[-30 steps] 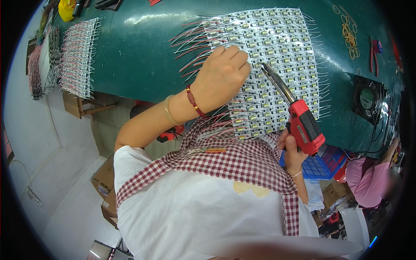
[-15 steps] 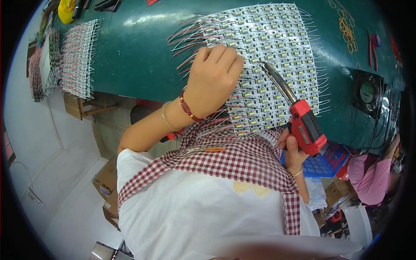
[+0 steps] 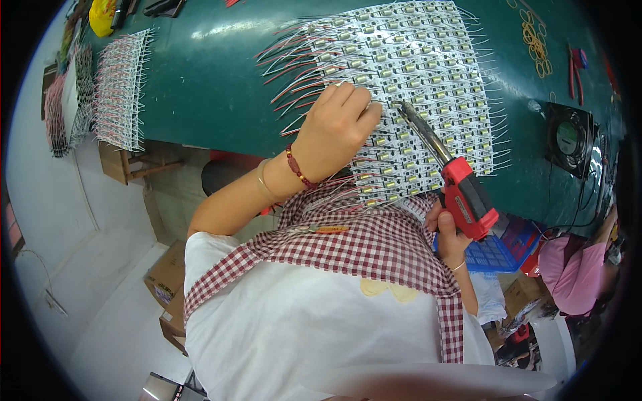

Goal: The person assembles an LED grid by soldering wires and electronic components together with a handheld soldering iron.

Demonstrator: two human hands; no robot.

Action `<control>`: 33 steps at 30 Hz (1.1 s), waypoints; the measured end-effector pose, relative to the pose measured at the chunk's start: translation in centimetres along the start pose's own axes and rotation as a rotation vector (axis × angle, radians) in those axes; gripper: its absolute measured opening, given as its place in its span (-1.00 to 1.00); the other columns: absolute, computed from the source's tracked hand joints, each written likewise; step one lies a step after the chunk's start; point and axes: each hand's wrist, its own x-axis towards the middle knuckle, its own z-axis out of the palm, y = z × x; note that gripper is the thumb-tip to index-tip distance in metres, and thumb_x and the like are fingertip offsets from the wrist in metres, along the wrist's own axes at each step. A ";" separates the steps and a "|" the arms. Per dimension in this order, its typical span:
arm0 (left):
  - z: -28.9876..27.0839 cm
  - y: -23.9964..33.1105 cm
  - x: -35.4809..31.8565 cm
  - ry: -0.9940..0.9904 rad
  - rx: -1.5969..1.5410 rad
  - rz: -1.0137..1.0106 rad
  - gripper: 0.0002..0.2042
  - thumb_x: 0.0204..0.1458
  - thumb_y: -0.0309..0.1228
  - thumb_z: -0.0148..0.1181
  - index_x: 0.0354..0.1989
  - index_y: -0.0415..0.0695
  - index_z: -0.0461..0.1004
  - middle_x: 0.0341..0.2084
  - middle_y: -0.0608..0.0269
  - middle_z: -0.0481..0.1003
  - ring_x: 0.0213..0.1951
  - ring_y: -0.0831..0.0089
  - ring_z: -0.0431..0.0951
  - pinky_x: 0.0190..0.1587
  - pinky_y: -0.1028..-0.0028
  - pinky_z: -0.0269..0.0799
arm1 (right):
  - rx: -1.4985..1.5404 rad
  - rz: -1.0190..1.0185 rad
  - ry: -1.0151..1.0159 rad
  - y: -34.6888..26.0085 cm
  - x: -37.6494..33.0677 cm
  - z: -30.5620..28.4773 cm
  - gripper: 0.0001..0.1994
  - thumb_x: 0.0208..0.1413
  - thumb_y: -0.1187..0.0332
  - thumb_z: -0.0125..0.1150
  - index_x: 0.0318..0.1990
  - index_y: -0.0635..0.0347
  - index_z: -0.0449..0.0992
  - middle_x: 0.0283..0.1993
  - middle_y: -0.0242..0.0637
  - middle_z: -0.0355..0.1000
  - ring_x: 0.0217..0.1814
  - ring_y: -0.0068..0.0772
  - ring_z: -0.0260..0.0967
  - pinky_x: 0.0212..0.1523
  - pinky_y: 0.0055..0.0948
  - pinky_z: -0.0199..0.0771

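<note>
A sheet of small white circuit boards (image 3: 435,87) lies on the green table, with rows of yellowish cylindrical parts on it. Red, white and black wires (image 3: 294,87) stick out along its left edge, and thin leads along its right. Over the left part of the sheet, my left hand (image 3: 338,130) is closed, thumb and fingers pressed together; whatever they pinch is hidden. My right hand (image 3: 451,235) grips a red and black soldering gun (image 3: 466,197) at the sheet's near right corner. Its metal tip points up and left, at the boards just right of my left fingers.
Another wired board sheet (image 3: 122,90) lies at the table's left end. To the right are a black fan (image 3: 570,142), rubber bands (image 3: 535,43) and red-handled pliers (image 3: 575,77). A blue basket (image 3: 498,254) stands below the table edge, near a person in a pink sleeve (image 3: 568,274).
My left hand has come a little nearer to me and slightly right, to a lower row. The soldering gun's tip has shifted slightly left and nearer. The sheet has moved slightly away.
</note>
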 end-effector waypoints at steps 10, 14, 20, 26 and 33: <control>0.2 -0.3 0.4 -0.016 -0.059 -0.007 -0.80 -0.26 -0.60 0.11 -0.37 -0.22 0.49 -0.50 0.20 0.30 -0.38 0.28 0.37 -0.26 0.35 0.31 | -0.041 0.061 -0.051 0.2 -0.1 -0.3 -0.73 0.19 0.19 0.09 -0.35 0.24 0.40 -0.49 -0.41 0.31 -0.46 -0.59 0.24 -0.41 -0.55 0.28; 0.0 -0.6 0.7 -0.031 -0.072 0.010 -0.81 -0.25 -0.59 0.10 -0.38 -0.21 0.48 -0.50 0.21 0.30 -0.38 0.30 0.36 -0.28 0.36 0.29 | -0.127 0.049 -0.097 1.4 -0.4 -1.2 -0.78 0.20 0.28 0.08 -0.17 0.28 0.41 -0.40 -0.41 0.35 -0.39 -0.58 0.29 -0.34 -0.52 0.33; -0.2 -0.7 0.8 -0.057 -0.062 0.023 -0.83 -0.24 -0.58 0.09 -0.40 -0.20 0.47 -0.50 0.24 0.30 -0.38 0.33 0.35 -0.30 0.39 0.26 | -0.093 -0.038 0.020 0.5 -0.4 0.1 -0.58 0.14 0.23 0.14 0.05 0.35 0.29 -0.49 -0.33 0.30 -0.58 -0.57 0.21 -0.54 -0.57 0.27; -0.2 -0.7 1.1 -0.056 -0.005 0.046 -0.83 -0.25 -0.57 0.10 -0.40 -0.19 0.48 -0.49 0.26 0.31 -0.37 0.35 0.37 -0.31 0.39 0.26 | -0.061 -0.023 0.005 0.7 -0.6 0.1 -0.64 0.16 0.28 0.11 0.01 0.34 0.30 -0.43 -0.39 0.32 -0.49 -0.62 0.22 -0.45 -0.57 0.28; -0.3 0.6 0.7 0.163 0.004 0.027 -0.81 -0.30 -0.56 0.16 -0.41 -0.18 0.47 -0.54 0.30 0.35 -0.43 0.35 0.39 -0.38 0.40 0.24 | -0.010 0.003 0.036 0.1 -1.0 -0.4 -0.45 0.12 0.15 0.19 0.13 0.36 0.22 -0.51 -0.29 0.31 -0.59 -0.55 0.19 -0.54 -0.54 0.24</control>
